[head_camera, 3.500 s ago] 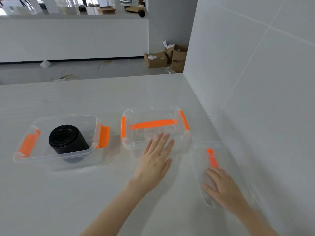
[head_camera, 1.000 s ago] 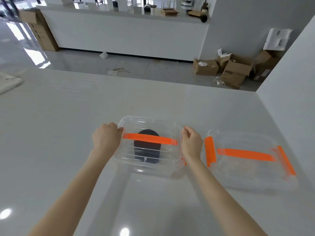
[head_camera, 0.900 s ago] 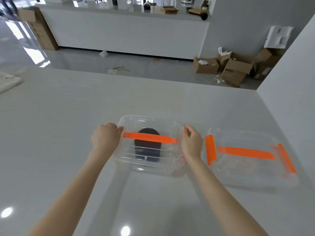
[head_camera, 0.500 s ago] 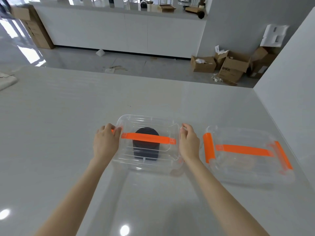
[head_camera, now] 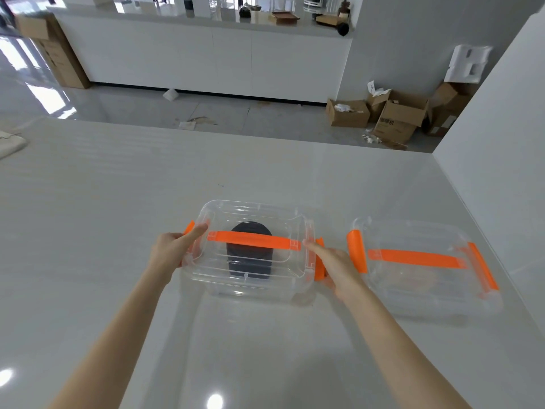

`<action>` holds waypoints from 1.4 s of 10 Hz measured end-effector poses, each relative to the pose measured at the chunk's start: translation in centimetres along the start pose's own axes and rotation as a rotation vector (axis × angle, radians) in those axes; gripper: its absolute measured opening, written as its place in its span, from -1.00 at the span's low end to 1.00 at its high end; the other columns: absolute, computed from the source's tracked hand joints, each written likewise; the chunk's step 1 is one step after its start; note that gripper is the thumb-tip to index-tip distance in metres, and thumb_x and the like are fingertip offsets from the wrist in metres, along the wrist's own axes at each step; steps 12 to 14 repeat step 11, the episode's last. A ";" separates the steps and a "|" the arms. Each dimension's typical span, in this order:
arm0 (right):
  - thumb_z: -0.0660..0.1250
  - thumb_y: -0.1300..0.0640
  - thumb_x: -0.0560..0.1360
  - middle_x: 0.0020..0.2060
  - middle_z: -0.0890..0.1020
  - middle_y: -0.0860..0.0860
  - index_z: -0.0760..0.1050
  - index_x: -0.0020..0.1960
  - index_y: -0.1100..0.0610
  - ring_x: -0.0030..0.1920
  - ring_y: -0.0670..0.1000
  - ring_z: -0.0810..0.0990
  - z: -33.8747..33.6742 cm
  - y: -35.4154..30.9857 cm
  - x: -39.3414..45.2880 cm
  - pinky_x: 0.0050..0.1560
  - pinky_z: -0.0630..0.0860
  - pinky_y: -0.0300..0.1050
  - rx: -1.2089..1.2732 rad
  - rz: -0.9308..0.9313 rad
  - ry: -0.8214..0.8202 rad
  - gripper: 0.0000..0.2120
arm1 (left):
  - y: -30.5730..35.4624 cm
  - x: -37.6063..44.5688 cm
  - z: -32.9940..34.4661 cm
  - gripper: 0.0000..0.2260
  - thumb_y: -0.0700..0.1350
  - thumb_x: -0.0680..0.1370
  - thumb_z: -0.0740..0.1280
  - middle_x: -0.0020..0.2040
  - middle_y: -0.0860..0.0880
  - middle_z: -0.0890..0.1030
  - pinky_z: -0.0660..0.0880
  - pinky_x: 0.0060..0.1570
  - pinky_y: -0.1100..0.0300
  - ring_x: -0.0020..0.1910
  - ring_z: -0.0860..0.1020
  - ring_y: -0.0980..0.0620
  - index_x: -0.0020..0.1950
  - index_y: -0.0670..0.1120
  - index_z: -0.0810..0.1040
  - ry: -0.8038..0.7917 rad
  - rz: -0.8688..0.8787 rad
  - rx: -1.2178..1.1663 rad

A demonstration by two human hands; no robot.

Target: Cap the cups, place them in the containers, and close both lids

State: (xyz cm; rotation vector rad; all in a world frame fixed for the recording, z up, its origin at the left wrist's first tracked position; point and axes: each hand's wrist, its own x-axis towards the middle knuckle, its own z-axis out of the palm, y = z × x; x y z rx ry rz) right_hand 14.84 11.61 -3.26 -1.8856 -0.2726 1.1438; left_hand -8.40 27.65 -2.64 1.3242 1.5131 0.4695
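A clear container (head_camera: 253,214) stands mid-table with its lid on and an orange handle (head_camera: 253,240) across the top. A black cup (head_camera: 250,261) shows through the lid. My left hand (head_camera: 171,252) grips the container's left end at its orange latch (head_camera: 188,228), fingers lying over the lid corner. My right hand (head_camera: 336,267) holds the right end at the other orange latch (head_camera: 320,264), index finger on the lid. A second clear container (head_camera: 427,290) sits to the right, lidded, orange latches at both ends; its contents are too faint to tell.
A white wall (head_camera: 501,143) runs along the table's right side, close to the second container. A folded cloth (head_camera: 8,143) lies at the far left edge. Beyond the table's far edge are floor and cardboard boxes (head_camera: 395,122).
The lid that lay on the table 3.5 s ago now sits on the black cup's container. In the last second my fingers have spread, and both orange latches now show beside my hands.
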 end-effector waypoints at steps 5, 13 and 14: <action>0.07 0.23 0.59 -0.01 0.61 0.22 0.43 0.08 0.34 0.00 0.20 0.59 2.8 -2.0 -2.8 -0.14 0.41 -0.06 -0.850 -0.448 0.346 -0.77 | 0.9 -2.0 1.5 -0.64 -0.12 0.54 0.21 -0.50 -0.21 0.40 0.17 -0.43 0.10 -0.46 0.31 -0.13 -0.35 -0.35 0.50 0.284 0.459 0.479; 0.07 0.05 0.61 0.21 0.52 0.12 0.08 0.49 0.16 0.20 0.04 0.49 -1.5 -4.6 -6.1 0.20 0.36 -0.12 -0.523 -0.590 0.079 -0.51 | 3.0 -4.8 4.4 -0.46 0.00 0.59 0.08 0.53 -0.23 0.09 0.12 0.46 -0.07 0.51 0.06 -0.20 0.50 -0.15 0.01 0.189 0.518 0.664; 0.07 0.05 0.61 0.21 0.52 0.12 0.08 0.49 0.16 0.20 0.04 0.49 -1.5 -4.6 -6.1 0.20 0.36 -0.12 -0.523 -0.590 0.079 -0.51 | 3.0 -4.8 4.4 -0.46 0.00 0.59 0.08 0.53 -0.23 0.09 0.12 0.46 -0.07 0.51 0.06 -0.20 0.50 -0.15 0.01 0.189 0.518 0.664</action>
